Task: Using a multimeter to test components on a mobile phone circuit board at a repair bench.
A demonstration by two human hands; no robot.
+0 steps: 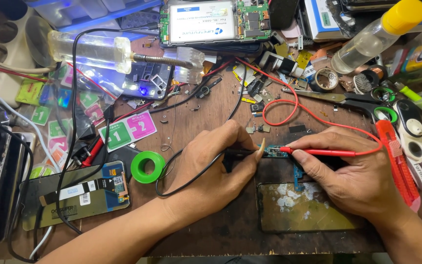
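Red probe (318, 152) gripped in right hand (352, 176) fingers, black probe (238, 153) in left hand (211, 171), both tips on small circuit board (275, 152), clutter close around.

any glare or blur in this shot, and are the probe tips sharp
Head view: blue-white glare behind the clear block upper left; edges bow from wide-lens distortion; the red probe and small board are sharp, evenly lit; soft shadow under the left hand.
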